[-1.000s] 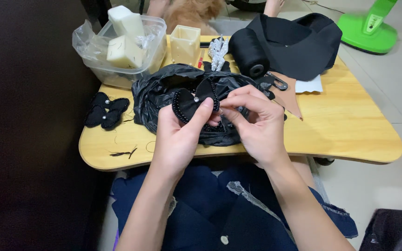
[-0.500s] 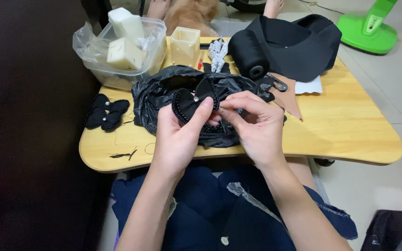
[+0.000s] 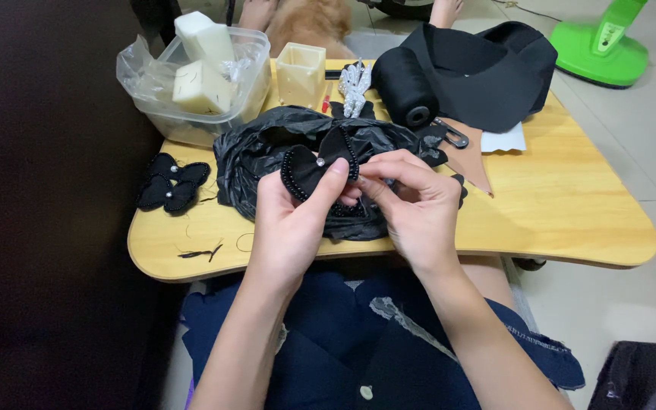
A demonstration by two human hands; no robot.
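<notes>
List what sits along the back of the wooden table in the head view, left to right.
Clear plastic tub holding pale blocks → small cream square holder → silvery beaded piece → black thread spool → folded black cloth.

The left hand [image 3: 294, 220] has tipped the black bow [image 3: 319, 168] slightly upright.
</notes>
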